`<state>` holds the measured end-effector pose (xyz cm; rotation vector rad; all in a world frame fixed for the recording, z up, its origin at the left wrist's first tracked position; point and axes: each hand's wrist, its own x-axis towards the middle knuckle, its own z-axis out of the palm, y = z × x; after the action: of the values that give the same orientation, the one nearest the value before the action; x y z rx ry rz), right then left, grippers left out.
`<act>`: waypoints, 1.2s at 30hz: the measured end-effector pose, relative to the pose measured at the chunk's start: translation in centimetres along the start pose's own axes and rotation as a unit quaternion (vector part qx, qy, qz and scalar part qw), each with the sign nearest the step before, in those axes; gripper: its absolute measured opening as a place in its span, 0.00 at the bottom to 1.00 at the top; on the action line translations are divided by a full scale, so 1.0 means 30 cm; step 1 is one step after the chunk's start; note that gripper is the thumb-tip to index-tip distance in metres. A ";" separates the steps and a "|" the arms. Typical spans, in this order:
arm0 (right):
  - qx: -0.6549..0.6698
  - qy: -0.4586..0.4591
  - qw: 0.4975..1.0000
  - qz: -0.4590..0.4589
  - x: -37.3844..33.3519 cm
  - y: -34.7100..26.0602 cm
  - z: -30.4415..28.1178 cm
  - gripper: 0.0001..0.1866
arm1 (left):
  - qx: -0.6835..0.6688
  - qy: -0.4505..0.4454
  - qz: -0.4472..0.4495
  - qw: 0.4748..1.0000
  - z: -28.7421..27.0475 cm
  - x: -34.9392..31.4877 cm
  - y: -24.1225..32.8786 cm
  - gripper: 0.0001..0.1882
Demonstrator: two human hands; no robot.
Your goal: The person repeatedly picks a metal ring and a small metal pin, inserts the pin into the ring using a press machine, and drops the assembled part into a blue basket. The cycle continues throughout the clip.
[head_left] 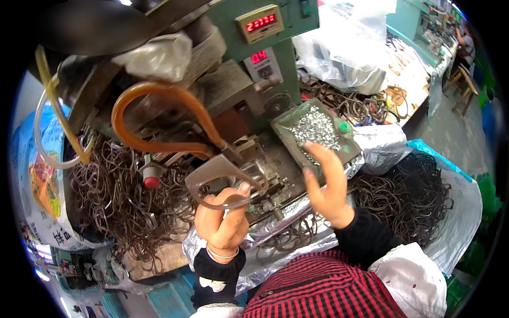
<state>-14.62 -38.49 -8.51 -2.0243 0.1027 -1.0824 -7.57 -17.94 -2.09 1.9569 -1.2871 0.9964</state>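
Observation:
My left hand is closed on a translucent grey-brown eyeglass frame, gripping its lower rim. The frame is tilted in front of the bench machine's working area, and whether it touches the machine I cannot tell. My right hand reaches over the near left edge of a green metal tray. Its thumb and forefinger are apart, close to a heap of small shiny metal parts in the tray. I see nothing between those fingers.
An orange hose loops down to the machine. Left of it, beside a red button, lie many brown frame pieces. A pile of dark curved pieces fills an open sack at right. A clear plastic bag stands behind the tray.

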 end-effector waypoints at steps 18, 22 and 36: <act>-0.054 -0.021 0.998 -0.031 0.156 0.220 0.012 0.10 | -0.006 -0.001 0.031 0.999 0.022 -0.027 -0.031 0.21; -0.146 -0.233 0.942 -0.190 0.218 0.224 0.189 0.05 | -0.005 0.006 0.017 1.000 0.017 -0.027 -0.005 0.21; -0.061 -0.207 0.965 -0.148 0.243 0.204 0.289 0.11 | 0.347 0.151 -0.231 0.896 -0.441 -0.291 -0.008 0.12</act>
<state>-2.01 -40.17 -10.52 -2.3886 -0.3676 -0.8177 -13.08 -3.08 -2.13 2.3204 -0.2525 1.5548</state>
